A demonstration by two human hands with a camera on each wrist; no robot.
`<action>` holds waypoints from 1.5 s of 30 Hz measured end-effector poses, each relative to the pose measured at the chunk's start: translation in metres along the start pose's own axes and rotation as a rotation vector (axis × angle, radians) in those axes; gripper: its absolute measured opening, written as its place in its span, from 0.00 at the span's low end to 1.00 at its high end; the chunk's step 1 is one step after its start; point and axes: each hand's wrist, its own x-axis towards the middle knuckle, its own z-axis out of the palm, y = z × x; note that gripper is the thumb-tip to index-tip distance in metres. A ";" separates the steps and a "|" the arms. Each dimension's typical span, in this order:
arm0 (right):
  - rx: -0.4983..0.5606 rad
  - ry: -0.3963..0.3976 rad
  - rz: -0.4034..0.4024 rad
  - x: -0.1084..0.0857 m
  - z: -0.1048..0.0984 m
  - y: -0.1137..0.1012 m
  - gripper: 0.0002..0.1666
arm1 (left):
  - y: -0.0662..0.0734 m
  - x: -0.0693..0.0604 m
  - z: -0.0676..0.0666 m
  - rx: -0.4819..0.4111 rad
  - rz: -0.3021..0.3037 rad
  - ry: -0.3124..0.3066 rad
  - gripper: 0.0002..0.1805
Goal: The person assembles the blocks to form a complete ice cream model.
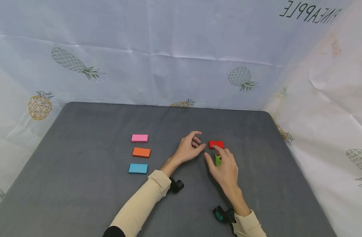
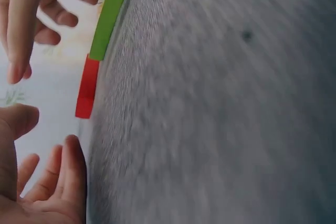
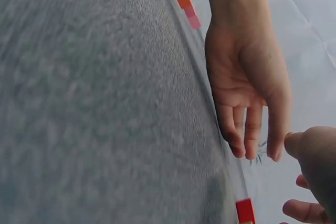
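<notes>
A red block (image 1: 216, 143) lies on the dark table, with a green block (image 1: 218, 161) just nearer. My right hand (image 1: 225, 168) hovers over the green block and hides much of it; thumb and fingers are spread apart, holding nothing. To the left of the red block is my left hand (image 1: 188, 148), its fingers loosely bent and nothing between them. In the left wrist view, the red block (image 2: 87, 88) and green block (image 2: 111, 18) show beyond my fingertips. The right wrist view has my left hand (image 3: 249, 72) facing the right one (image 3: 320, 163), with a gap between both hands and the red block (image 3: 245, 210).
Left of my arms, a pink block (image 1: 139, 138), an orange block (image 1: 141, 152) and a blue block (image 1: 138, 168) form a column on the grey table (image 1: 80, 197). A white cloth with pineapple prints (image 1: 169, 39) hangs behind and at the sides. Black devices (image 1: 177, 186) are strapped at both wrists.
</notes>
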 end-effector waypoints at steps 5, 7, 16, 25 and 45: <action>-0.012 -0.007 0.057 -0.004 -0.005 0.006 0.24 | -0.005 0.008 0.009 -0.088 -0.008 0.012 0.28; -0.015 -0.010 0.086 -0.005 -0.007 0.009 0.24 | -0.005 0.010 0.012 -0.128 -0.005 0.009 0.28; -0.007 -0.030 0.169 -0.011 -0.014 0.019 0.24 | -0.004 0.019 0.016 -0.137 0.025 -0.029 0.29; -0.029 -0.074 0.198 -0.015 -0.017 0.022 0.26 | -0.003 0.025 0.020 0.055 -0.007 -0.065 0.30; -0.080 -0.164 0.220 -0.020 -0.016 0.024 0.27 | 0.003 0.023 0.031 0.165 0.017 -0.074 0.25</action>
